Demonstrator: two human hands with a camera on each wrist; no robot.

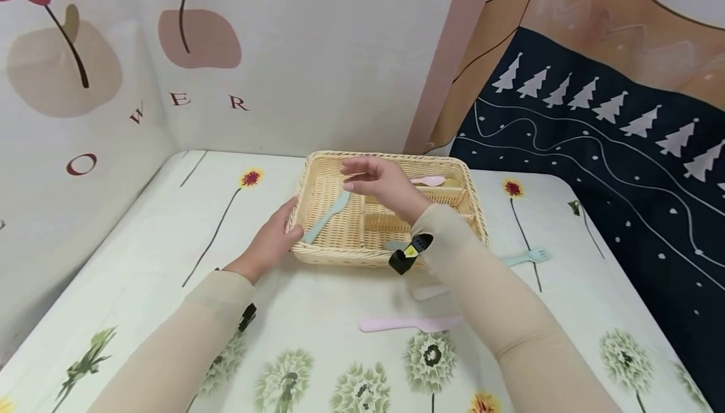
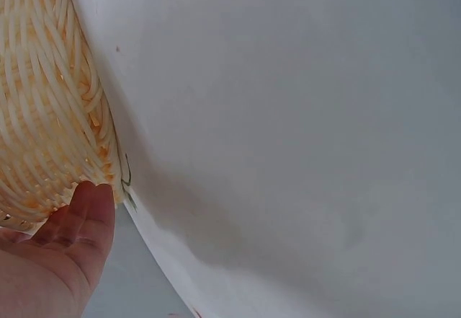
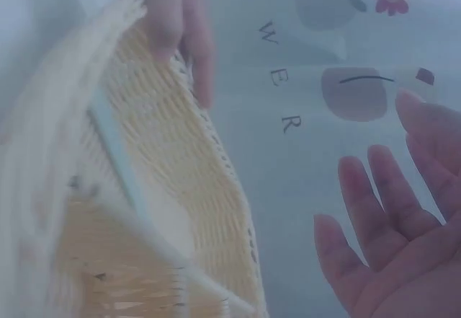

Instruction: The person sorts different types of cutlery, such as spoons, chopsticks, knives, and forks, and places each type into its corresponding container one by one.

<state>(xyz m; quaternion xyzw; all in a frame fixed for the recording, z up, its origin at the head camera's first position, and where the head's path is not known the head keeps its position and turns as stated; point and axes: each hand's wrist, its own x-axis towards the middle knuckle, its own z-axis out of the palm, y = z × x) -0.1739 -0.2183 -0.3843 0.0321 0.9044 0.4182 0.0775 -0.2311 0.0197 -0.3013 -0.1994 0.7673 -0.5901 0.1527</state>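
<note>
Two bare hands are at work over a shallow tan wicker basket with divided compartments (image 1: 340, 254), set on a white flower-printed tabletop (image 1: 306, 312). The left hand (image 1: 272, 237) grips its left rim near the front corner, thumb on the rim and fingers curled against the outer wall. The right hand (image 1: 391, 189) hangs above, holding nothing, fingers loosely extended and thumb apart. A pale blue plastic knife (image 1: 331, 214) lies slantwise in the long left compartment; a pink plastic spoon (image 1: 428, 181) lies in the far right one. The step in hand seems to be laying cutlery into compartments. Continuing would call for pinching the pink plastic knife (image 1: 391, 324) in front, or the pale blue plastic fork (image 1: 527, 257) to the right.
</note>
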